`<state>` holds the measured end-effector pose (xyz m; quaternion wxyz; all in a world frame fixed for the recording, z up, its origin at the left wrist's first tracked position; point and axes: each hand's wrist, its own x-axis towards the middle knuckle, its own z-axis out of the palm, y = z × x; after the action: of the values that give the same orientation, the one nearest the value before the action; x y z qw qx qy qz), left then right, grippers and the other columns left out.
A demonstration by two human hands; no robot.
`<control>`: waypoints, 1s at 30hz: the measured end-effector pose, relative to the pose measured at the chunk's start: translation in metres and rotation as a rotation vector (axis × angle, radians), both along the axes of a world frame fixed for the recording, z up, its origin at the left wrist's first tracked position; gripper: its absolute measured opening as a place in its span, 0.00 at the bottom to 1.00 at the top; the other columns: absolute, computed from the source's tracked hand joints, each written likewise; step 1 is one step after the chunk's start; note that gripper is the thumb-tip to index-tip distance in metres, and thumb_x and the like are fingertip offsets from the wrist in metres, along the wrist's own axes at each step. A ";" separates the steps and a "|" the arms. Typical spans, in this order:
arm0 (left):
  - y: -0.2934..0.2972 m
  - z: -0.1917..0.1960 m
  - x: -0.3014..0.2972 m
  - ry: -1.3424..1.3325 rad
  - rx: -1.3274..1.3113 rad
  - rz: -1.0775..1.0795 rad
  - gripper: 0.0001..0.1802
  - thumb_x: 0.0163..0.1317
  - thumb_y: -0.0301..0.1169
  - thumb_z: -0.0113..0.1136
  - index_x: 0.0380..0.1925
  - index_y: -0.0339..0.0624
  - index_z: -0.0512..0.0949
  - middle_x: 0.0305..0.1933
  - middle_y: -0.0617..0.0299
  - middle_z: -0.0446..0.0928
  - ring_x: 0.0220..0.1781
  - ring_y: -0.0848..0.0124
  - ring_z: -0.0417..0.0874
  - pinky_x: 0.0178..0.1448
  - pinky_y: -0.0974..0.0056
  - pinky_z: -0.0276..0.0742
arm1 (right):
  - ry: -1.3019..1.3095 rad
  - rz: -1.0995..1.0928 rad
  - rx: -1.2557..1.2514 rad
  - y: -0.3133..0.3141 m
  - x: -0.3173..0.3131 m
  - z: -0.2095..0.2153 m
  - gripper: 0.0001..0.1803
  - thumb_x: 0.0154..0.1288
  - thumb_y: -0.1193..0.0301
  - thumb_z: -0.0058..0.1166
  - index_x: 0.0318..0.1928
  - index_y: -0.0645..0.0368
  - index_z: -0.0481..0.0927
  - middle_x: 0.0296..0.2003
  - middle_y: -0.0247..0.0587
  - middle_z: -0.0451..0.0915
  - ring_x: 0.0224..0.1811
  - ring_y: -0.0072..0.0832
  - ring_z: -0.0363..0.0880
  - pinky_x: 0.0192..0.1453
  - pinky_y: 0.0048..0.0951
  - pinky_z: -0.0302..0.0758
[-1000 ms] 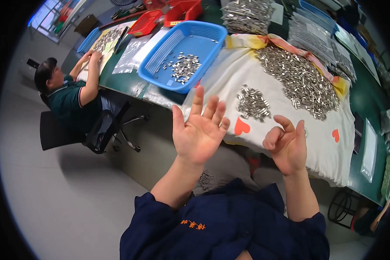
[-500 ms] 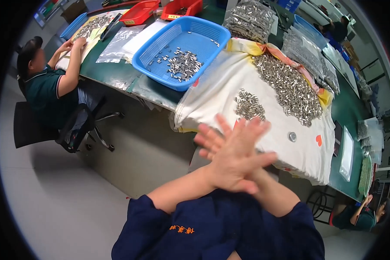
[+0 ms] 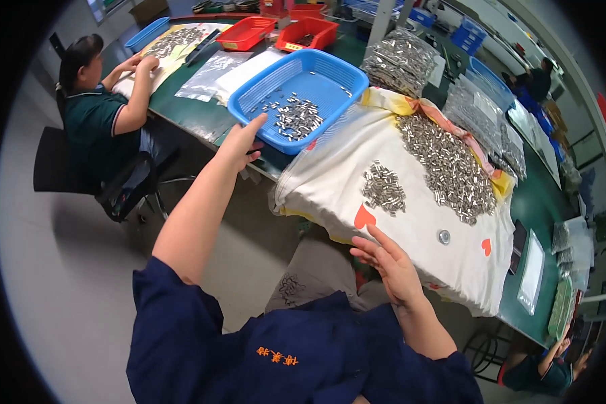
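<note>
Left arm extending forward, left hand (image 3: 239,143) reaching near rim of blue basket (image 3: 330,71). Right hand (image 3: 390,259) hovering at near edge of white cloth (image 3: 417,222). Basket holding small heap of metal pins (image 3: 296,118); cloth carrying larger pin piles (image 3: 444,165). Left fingers slightly spread, touching rim, gripping nothing; right fingers lying apart, empty.

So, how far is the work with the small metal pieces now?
Some metal pieces already lie in the blue basket. In hand: the left hand touches the basket's near rim, while the right hand rests open at the edge of the white cloth. What is left: a small pile and a much larger heap on the cloth.
</note>
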<state>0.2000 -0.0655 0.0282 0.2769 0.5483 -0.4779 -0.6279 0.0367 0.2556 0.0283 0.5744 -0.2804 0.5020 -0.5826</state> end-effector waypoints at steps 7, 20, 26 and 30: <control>-0.014 -0.012 -0.019 0.079 0.008 0.082 0.13 0.50 0.29 0.51 0.37 0.39 0.69 0.35 0.58 0.72 0.33 0.62 0.75 0.37 0.57 0.76 | -0.063 -0.123 0.092 0.037 -0.020 -0.012 0.22 0.67 0.71 0.39 0.59 0.65 0.61 0.51 0.51 0.72 0.49 0.35 0.74 0.54 0.30 0.69; 0.064 0.064 0.107 0.162 -0.059 0.072 0.25 0.53 0.35 0.46 0.49 0.31 0.64 0.49 0.47 0.70 0.49 0.56 0.74 0.58 0.54 0.67 | -0.031 -0.211 0.012 0.073 -0.046 -0.009 0.17 0.67 0.72 0.39 0.52 0.69 0.68 0.44 0.52 0.75 0.45 0.36 0.76 0.52 0.33 0.72; 0.152 0.010 0.200 0.157 0.197 0.022 0.31 0.51 0.36 0.46 0.56 0.31 0.59 0.52 0.46 0.68 0.53 0.53 0.71 0.58 0.50 0.66 | 0.050 -0.232 -0.103 0.045 -0.066 0.015 0.16 0.66 0.72 0.40 0.50 0.69 0.70 0.41 0.50 0.76 0.42 0.35 0.76 0.51 0.33 0.71; 0.172 -0.023 0.214 0.090 0.236 0.053 0.29 0.50 0.33 0.45 0.54 0.31 0.61 0.50 0.47 0.69 0.52 0.54 0.72 0.56 0.51 0.69 | 0.108 -0.253 -0.151 0.028 -0.079 0.012 0.15 0.67 0.72 0.40 0.50 0.67 0.70 0.41 0.47 0.77 0.41 0.32 0.76 0.50 0.31 0.71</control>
<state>0.4137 0.1061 0.0047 0.2482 0.5609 -0.3733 -0.6960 -0.0420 0.2840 0.0405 0.4458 -0.2880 0.5182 -0.6706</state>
